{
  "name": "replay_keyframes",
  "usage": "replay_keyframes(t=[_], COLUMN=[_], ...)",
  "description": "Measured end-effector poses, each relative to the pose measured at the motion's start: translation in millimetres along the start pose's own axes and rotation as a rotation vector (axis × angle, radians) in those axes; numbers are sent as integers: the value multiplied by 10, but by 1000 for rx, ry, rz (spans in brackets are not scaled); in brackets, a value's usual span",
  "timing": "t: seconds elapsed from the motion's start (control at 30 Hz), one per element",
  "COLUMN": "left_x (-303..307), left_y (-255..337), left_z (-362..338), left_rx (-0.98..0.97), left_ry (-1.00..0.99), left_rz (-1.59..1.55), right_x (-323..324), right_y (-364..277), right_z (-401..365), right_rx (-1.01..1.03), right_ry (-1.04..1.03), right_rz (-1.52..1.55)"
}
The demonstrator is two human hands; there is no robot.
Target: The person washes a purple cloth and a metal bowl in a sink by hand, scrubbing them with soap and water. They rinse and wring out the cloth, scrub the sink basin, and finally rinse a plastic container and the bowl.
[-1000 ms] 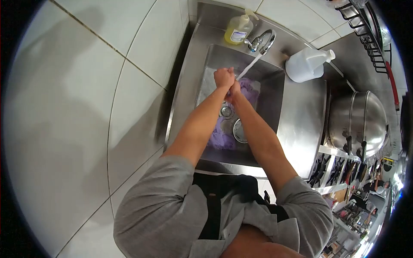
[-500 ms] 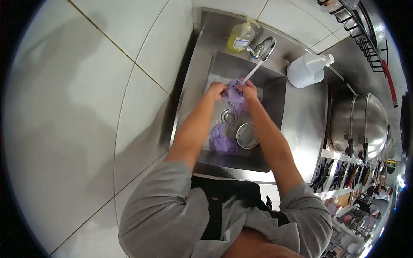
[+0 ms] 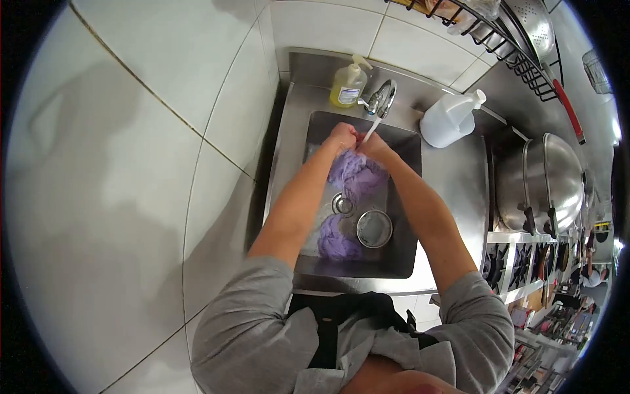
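Water runs from the faucet (image 3: pixel 386 100) into the steel sink (image 3: pixel 410 217). Beneath the stream, my left hand (image 3: pixel 344 136) and my right hand (image 3: pixel 373 146) are close together with fingers closed on the upper edge of a purple cloth (image 3: pixel 361 176), which hangs down toward the drain (image 3: pixel 342 203). A second purple cloth (image 3: pixel 337 240) lies bunched at the near left of the sink floor. Beside it is a round metal strainer (image 3: pixel 375 228).
A yellow soap bottle (image 3: pixel 348 85) stands left of the faucet, a white jug (image 3: pixel 450 119) to its right. A large steel pot (image 3: pixel 548 184) sits farther right. A wire rack (image 3: pixel 489 36) overhangs the back right. Distant people appear at the right edge.
Both hands have moved closer together, toward the back of the sink. The cloth now hangs more spread out below them. The whole view has shifted slightly.
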State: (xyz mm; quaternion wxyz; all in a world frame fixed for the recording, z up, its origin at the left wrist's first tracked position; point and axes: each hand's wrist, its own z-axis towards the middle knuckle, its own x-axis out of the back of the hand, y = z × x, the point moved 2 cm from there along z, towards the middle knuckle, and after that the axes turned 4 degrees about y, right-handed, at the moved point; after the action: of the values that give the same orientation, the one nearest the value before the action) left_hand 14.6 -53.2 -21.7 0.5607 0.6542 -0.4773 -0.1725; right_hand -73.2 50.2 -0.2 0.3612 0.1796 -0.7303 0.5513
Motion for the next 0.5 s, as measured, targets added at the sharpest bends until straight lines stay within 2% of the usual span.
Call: replay_keyframes(t=[0.03, 0.07, 0.13, 0.17, 0.27, 0.3, 0.37, 0.4, 0.47, 0.5], left_x=[8, 38, 66, 60, 49, 28, -12, -20, 33, 33], left_y=[78, 136, 210, 208, 242, 226, 207, 209, 233, 248], left_z=[23, 46, 154, 168, 128, 120, 100, 102, 114, 70], left_rx=[-112, -114, -239, -243, -235, -237, -300, -299, -393, -392], left_ry=[-23, -26, -100, -104, -9, -10, -62, -64, 120, 121], left_rz=[149, 148, 507, 503, 115, 114, -238, -238, -152, -150], right_x=[42, 71, 178, 224, 395, 403, 397, 410, 417, 414], right_y=[53, 81, 92, 84, -43, -30, -14, -82, -191, -265], right_z=[-28, -58, -124, -135, -193, -192, -165, -156, -195, -211], right_rx=[-110, -113, -214, -218, -427, -427, -471, -436, -444, -451], right_ry=[90, 93, 142, 146, 159, 161, 49, -55, -76, -98], right_rz=[29, 27, 290, 286, 647, 646, 886, 907, 948, 989])
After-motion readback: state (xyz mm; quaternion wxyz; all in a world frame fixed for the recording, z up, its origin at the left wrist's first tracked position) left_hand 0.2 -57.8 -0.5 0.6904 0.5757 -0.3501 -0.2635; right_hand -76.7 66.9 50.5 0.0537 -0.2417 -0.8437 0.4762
